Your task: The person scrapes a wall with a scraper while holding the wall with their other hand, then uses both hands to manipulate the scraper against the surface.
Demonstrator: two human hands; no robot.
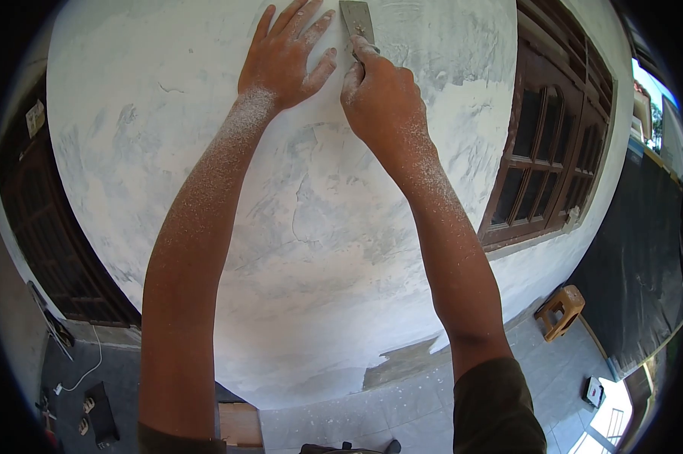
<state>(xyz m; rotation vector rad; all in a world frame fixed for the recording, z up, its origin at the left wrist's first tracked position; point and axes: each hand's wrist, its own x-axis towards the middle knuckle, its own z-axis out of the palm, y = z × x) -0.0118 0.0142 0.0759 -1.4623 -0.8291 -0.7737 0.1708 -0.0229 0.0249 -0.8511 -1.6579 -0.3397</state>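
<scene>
My left hand [282, 64] lies against the white, patchy wall [296, 189] near the top of the view, its dusty fingers spread and holding nothing. Just to its right, my right hand [385, 91] is wrapped round the handle of a putty knife [356, 19]. The knife's flat metal blade points up, close to the wall; whether its edge touches cannot be made out. Pale dust coats both forearms. Grey smears and a thin crack mark the wall below the hands.
A brown wooden window [542, 144] is set in the wall at right, a dark wooden door [57, 219] at far left. On the tiled floor [523, 356] stand a brown stool [560, 312] and a small dark-and-white object [594, 392]. A white cable [91, 371] lies at lower left.
</scene>
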